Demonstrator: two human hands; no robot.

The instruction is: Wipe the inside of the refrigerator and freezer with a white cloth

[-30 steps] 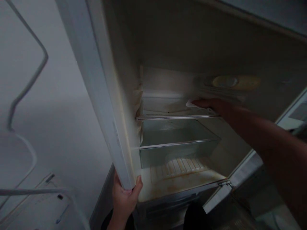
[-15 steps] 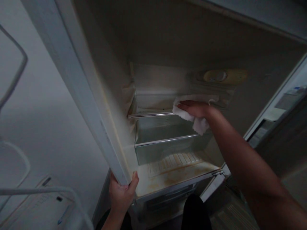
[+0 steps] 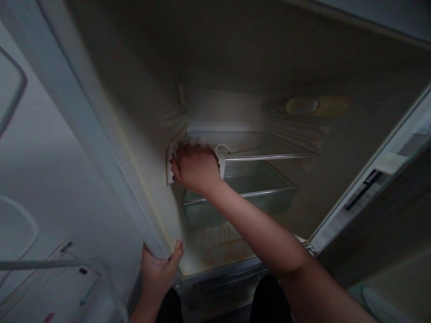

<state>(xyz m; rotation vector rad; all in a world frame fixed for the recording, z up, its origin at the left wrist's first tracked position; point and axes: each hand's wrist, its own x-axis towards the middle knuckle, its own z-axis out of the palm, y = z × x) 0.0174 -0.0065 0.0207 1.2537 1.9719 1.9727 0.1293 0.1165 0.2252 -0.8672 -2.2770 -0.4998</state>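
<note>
I look into an open, dim fridge. My right hand [image 3: 195, 169] is closed on a white cloth [image 3: 220, 157] and presses it against the left inner wall, at the left end of the glass shelf [image 3: 269, 157]. My left hand [image 3: 156, 273] grips the lower front edge of the fridge's left side wall [image 3: 101, 148], thumb wrapped round it. Below the shelf sits a clear drawer [image 3: 266, 193]. The stained fridge floor [image 3: 215, 251] lies under it.
A yellowish thermostat housing [image 3: 316, 105] is fixed to the right inner wall. The open fridge door [image 3: 370, 188] stands at the right. A white wire rack [image 3: 40, 264] is at the lower left beside a pale wall.
My right hand has carried the cloth from the right part of the shelf across to the left inner wall. The left hand keeps its grip on the fridge's edge.
</note>
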